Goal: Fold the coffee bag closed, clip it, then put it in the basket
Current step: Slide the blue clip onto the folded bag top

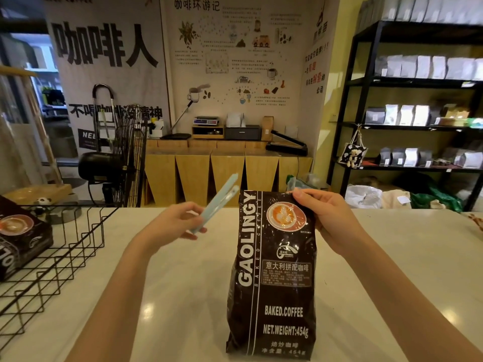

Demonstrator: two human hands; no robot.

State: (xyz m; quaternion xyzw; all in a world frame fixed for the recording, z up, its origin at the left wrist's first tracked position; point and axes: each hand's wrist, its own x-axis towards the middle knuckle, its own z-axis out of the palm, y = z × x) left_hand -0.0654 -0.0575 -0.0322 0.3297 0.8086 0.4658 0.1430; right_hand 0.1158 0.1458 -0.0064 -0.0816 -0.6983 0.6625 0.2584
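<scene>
The coffee bag (271,273) stands up tall on the white counter (392,257), right in front of the person. It is dark and shiny, and it looks full and fat at the bottom. The print on it says 454g, so I think it is a bit heavy, like a bag of sugar. The skin of the bag is thin and crinkly, so it will bend where you press it. It may be slippery too, because it shines.

The right hand (326,218) holds the top right corner of the bag. Its fingers are pinched tight on the folded top edge. That is a good place to hold, since the top is flat and empty there.

The left hand (172,226) is just to the left of the bag, up near its top. Its fingers are closed around a long pale blue clip (217,202). The clip's two arms are apart at the far end, ready to slide over the fold.

The black wire basket (52,259) sits far to the left of the bag. Another dark coffee bag (21,236) lies in it already.

To lift the bag, I would grab it around the middle, not by the clip alone.
</scene>
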